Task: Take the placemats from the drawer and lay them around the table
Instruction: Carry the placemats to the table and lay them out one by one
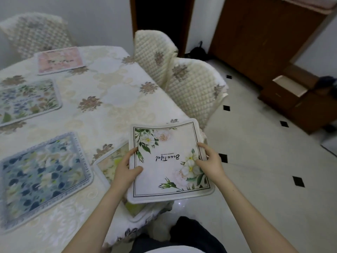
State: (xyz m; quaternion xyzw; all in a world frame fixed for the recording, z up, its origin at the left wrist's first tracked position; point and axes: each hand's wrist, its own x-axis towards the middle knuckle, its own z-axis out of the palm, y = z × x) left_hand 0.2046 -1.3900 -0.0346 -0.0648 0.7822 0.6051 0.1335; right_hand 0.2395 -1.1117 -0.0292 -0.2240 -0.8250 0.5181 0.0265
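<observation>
We had a single view, taken from a wide-angle camera worn on the person's head. It looked forward and steeply down, so that both forearms entered from the lower edge and the person's dark-clad lap lay at the bottom centre. The left hand point(125, 168) and right hand point(209, 161) sat close to the lens, near mid-frame. The table point(113, 92) filled the left half, receding toward the upper left; the tiled floor point(264, 161) filled the right. Straight lines bowed toward the frame edges. No second view overlapped this one.
</observation>
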